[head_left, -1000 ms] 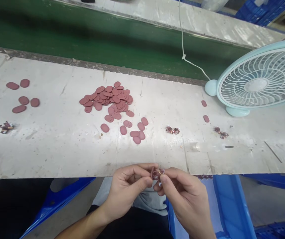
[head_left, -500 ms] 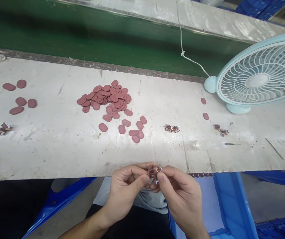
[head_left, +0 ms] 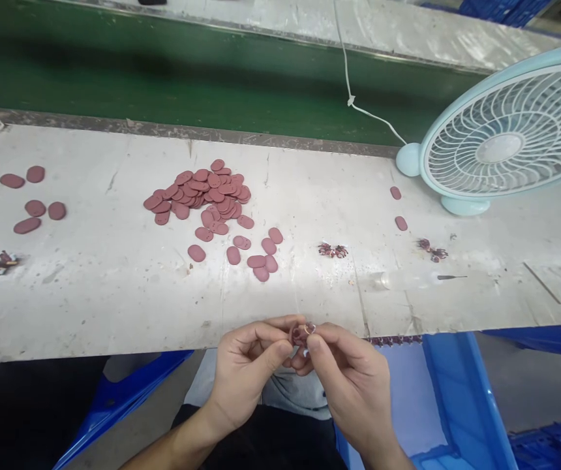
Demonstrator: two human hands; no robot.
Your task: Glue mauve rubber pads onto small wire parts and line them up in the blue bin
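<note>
My left hand and my right hand meet at the table's front edge. Between their fingertips is a small maroon piece with white and orange bits, pinched from both sides. Fingers cover much of it, so its exact kind is unclear. Beyond the hands lies a heap of flat maroon oval discs, with several loose discs nearer me. A cluster of small dark-red pieces sits to the right, a second cluster farther right, and another at far left.
A pale blue fan stands at the back right, its white cord running upward. A clear bottle with a dark thin tip lies on the table. Below the edge at right is a blue tray. A green strip runs behind.
The view has shifted slightly, so the table's things appear a little farther left. Both hands keep the same pinch on the small maroon piece.
</note>
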